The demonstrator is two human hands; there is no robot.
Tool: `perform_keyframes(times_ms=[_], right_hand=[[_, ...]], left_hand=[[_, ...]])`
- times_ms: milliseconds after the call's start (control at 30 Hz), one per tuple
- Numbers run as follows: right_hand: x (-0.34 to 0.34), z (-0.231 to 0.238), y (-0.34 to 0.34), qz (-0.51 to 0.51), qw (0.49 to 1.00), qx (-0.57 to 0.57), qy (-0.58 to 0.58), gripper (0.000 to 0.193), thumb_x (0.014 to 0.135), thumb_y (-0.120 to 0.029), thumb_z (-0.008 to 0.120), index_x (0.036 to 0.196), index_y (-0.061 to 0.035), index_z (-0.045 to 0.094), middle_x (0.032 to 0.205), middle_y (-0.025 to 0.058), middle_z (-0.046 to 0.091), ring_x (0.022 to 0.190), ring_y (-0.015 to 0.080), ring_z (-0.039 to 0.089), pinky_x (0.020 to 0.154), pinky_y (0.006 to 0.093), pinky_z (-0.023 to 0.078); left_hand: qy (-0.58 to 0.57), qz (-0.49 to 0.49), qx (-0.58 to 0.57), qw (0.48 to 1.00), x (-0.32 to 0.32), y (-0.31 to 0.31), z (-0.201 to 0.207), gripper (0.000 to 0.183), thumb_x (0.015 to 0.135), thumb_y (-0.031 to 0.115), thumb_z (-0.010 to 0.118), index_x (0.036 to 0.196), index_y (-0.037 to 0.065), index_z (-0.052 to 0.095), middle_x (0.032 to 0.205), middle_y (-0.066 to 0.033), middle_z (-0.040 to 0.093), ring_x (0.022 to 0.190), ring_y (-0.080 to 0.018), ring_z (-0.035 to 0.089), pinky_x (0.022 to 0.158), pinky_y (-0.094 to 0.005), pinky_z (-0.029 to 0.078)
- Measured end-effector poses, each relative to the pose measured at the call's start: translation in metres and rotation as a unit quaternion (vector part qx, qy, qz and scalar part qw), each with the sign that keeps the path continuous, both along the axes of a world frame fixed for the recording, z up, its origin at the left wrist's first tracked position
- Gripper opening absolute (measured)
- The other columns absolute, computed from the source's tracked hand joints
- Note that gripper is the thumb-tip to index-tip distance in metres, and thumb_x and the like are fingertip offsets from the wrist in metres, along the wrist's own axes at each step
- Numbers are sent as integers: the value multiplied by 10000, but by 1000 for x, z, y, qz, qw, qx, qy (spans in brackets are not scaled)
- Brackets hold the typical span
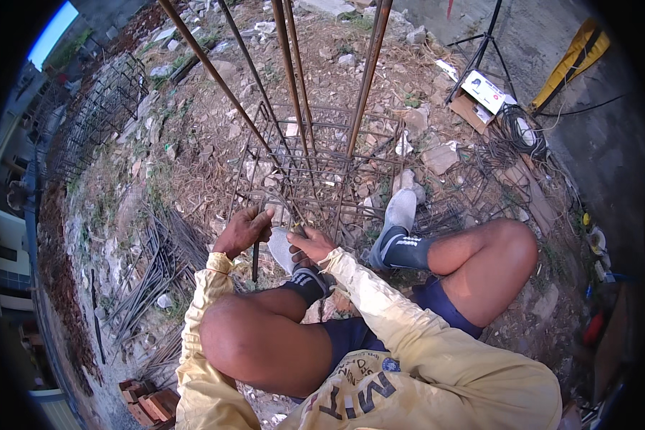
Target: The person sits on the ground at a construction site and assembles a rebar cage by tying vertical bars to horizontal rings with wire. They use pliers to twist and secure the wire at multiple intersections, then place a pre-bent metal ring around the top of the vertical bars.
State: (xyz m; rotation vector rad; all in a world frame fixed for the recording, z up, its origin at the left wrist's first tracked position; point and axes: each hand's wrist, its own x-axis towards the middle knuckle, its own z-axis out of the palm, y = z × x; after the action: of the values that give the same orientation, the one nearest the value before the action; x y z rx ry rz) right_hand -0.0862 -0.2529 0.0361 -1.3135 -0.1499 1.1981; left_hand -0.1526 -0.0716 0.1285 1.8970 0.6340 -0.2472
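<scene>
Rebar cage (315,165) stands at the middle of the frame, a lattice of rusty bars and square ties rising from rubble toward the top edge. At far left a longer finished cage (97,107) lies on the ground, and below it a heap of loose bars (154,272) sits at centre left, with red bricks (147,401) at the lower left. The left hand (244,231) is clenched around a bar at the near bottom corner of the cage, a dark rod-like tool (255,259) hanging under the fist. Just to its right, the right hand (309,246) is curled at the same corner, fingers pinched; what they grasp is too small to tell. Further right, a grey-socked foot (398,215) rests against the cage, and a cardboard box (478,97) and tripod (480,50) stand at upper right
</scene>
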Motion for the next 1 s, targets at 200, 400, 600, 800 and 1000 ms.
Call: perform_keyframes(times_ms=[200, 400, 600, 800, 1000], right_hand=[[40, 29, -86, 72, 911, -101, -394, 445, 876, -378, 669, 1081, 17, 646, 960, 102, 664, 832, 139, 616, 765, 308, 486], [76, 207, -233, -157, 925, 92, -333, 371, 984, -250, 567, 1233, 24, 549, 998, 104, 670, 850, 143, 644, 775, 284, 520], [152, 237, -337, -376, 826, 183, -379, 298, 985, -269, 562, 1099, 5, 590, 750, 15, 565, 658, 106, 573, 629, 231, 494], [233, 44, -376, -351, 880, -199, -249, 250, 933, -341, 628, 954, -93, 617, 690, -12, 580, 533, 78, 554, 485, 224, 455], [245, -193, -377, -179, 846, -407, -295, 261, 866, -283, 685, 904, -25, 681, 636, 55, 624, 552, 153, 606, 515, 334, 472]], left_hand=[[10, 16, 146, 989, -41, 11, -61, 287, 878, 282, 658, 933, 0, 652, 835, -100, 659, 822, -184, 601, 756, -358, 455], [-162, 81, -69, 981, -29, 26, -77, 299, 866, -38, 542, 1132, 20, 666, 1160, -64, 679, 953, -134, 601, 886, -268, 465], [-95, 84, -69, 990, -9, 29, -57, 393, 771, -36, 533, 1128, 52, 672, 1093, -26, 677, 740, -103, 548, 663, -246, 460], [6, 87, -167, 982, 15, -9, -53, 453, 771, -21, 510, 1208, 49, 608, 936, -44, 674, 697, -106, 577, 624, -225, 453], [-9, 261, -205, 943, -14, -21, -54, 366, 800, -2, 517, 1149, 92, 577, 1098, -46, 669, 694, -91, 554, 530, -227, 429]])
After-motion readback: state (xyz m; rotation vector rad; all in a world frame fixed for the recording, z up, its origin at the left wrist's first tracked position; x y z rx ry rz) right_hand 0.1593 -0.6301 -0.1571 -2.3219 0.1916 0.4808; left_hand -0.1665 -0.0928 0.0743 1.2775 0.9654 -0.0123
